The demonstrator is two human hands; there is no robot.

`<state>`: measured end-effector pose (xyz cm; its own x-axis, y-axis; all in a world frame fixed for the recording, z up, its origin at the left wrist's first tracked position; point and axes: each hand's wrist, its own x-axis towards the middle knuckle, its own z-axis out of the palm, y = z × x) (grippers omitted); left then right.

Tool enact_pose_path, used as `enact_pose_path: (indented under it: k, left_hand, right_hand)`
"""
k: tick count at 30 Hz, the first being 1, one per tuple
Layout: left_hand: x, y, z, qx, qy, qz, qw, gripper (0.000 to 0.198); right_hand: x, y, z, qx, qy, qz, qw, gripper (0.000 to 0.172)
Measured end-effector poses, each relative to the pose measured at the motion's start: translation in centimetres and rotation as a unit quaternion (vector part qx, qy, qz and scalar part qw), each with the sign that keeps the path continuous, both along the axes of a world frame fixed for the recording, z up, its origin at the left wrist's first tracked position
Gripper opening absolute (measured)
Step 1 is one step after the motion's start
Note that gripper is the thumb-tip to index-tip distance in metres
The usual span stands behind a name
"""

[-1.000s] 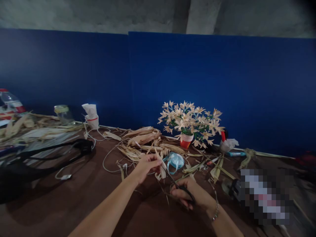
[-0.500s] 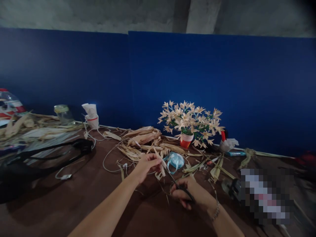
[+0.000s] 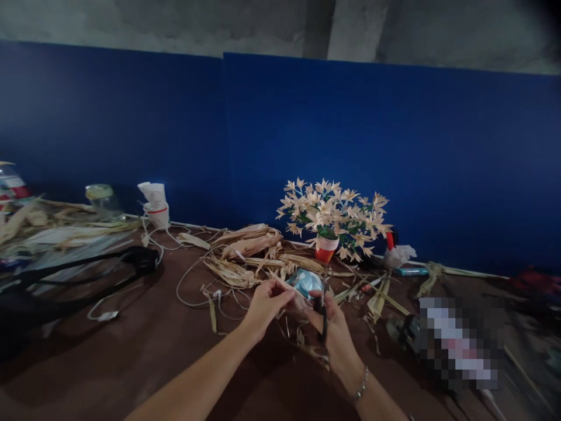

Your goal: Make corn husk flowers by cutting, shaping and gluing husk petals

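Note:
My left hand [image 3: 264,306] pinches a pale dried leaf strip [image 3: 284,286] above the brown table [image 3: 131,351]. Close beside it, my right hand [image 3: 329,323] is raised, its fingers through the black handles of scissors [image 3: 323,320] and touching the same strip. The two hands nearly meet just in front of a roll of light blue ribbon [image 3: 308,282]. A heap of dried leaves [image 3: 248,248] lies behind the left hand.
A red cup holding pale handmade flowers [image 3: 329,219] stands by the blue wall. At the left lie a black strap [image 3: 83,269], white cables [image 3: 193,280], a jar [image 3: 101,200] and a paper cup [image 3: 154,210]. A blurred-out object [image 3: 460,342] sits at the right.
My right hand has risen from the table with the scissors and come up to the left hand. The view has shifted slightly right and down.

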<state>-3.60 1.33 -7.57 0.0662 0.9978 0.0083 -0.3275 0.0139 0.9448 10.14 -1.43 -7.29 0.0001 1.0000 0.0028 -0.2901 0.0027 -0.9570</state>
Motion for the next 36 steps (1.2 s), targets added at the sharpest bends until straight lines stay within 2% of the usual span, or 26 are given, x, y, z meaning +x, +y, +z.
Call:
enact_pose_path:
  k: [2, 5, 9, 12, 14, 17, 20, 23, 27, 29, 32, 36]
  left_hand:
    - [0.2, -0.1, -0.2, -0.002, 0.002, -0.004, 1.000, 0.020]
    - [-0.2, 0.2, -0.3, 0.014, -0.010, 0.023, 1.000, 0.020]
    - [-1.0, 0.8, -0.2, 0.010, -0.031, 0.084, 0.996, 0.020]
    - [-1.1, 0.8, 0.0, 0.000, -0.043, 0.089, 0.995, 0.020]
    - [-1.0, 0.6, -0.1, 0.004, -0.040, 0.080, 0.996, 0.020]
    - [-0.5, 0.2, -0.1, 0.009, -0.022, 0.046, 0.999, 0.021]
    - [0.0, -0.2, 0.0, 0.011, 0.009, 0.000, 1.000, 0.021]
    - [0.4, -0.5, 0.1, 0.018, 0.028, -0.043, 0.999, 0.020]
    - [0.4, -0.6, 0.0, 0.015, 0.026, -0.083, 0.996, 0.020]
    - [0.2, -0.4, -0.1, 0.004, 0.030, -0.063, 0.998, 0.021]
    - [-0.5, 0.2, -0.1, -0.020, -0.017, 0.028, 0.999, 0.020]
    - [-1.3, 1.0, 0.2, -0.038, -0.126, 0.152, 0.979, 0.022]
  right_hand:
    - [0.1, 0.2, -0.5, -0.015, 0.013, 0.009, 1.000, 0.048]
    - [0.7, 0.7, -1.2, -0.004, -0.025, -0.001, 1.000, 0.045]
    - [1.9, 1.5, -1.9, 0.052, -0.147, -0.017, 0.988, 0.037]
    - [2.3, 1.7, -2.0, 0.087, -0.231, -0.020, 0.969, 0.033]
    - [2.2, 1.5, -1.7, 0.082, -0.215, -0.019, 0.973, 0.035]
    - [1.5, 0.9, -0.9, 0.051, -0.108, -0.011, 0.993, 0.044]
    - [0.7, 0.3, -0.2, 0.016, -0.037, 0.005, 0.999, 0.049]
    - [0.6, 0.1, -0.1, 0.005, -0.018, 0.012, 1.000, 0.049]
    - [1.1, 0.4, -0.2, 0.028, -0.042, 0.011, 0.999, 0.046]
    - [1.4, 0.5, 0.0, 0.041, -0.063, 0.002, 0.997, 0.045]
    - [1.9, 0.6, 0.1, 0.051, -0.104, -0.014, 0.993, 0.042]
    - [1.8, 0.6, -0.4, 0.053, -0.169, 0.048, 0.983, 0.039]
